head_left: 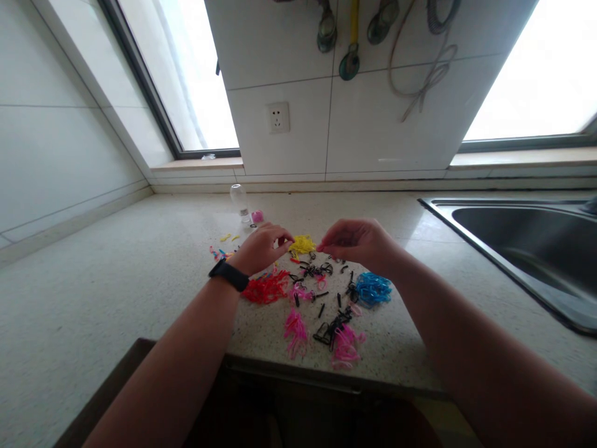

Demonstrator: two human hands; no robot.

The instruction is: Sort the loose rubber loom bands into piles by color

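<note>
My left hand (265, 249), with a dark watch (229, 274) on its wrist, is closed in a pinch beside a yellow pile of small rubber bands (304, 244). On the other side of that pile, my right hand (357, 240) pinches thumb against fingers. Whatever either hand holds is too small to make out. Red rubber bands (267, 288) lie below my left hand, and blue rubber bands (373, 290) sit under my right wrist. Between them, black rubber bands (317, 270) are scattered. Nearer the counter's front edge are pink rubber bands (295, 333) and a mixed black and pink heap.
A clear plastic bottle (239, 200) stands behind my left hand, next to a small pink object (257, 216). At the right a steel sink (522, 249) is set into the speckled counter (158, 274). A socket (278, 117) and pipe valves (349, 63) are on the wall.
</note>
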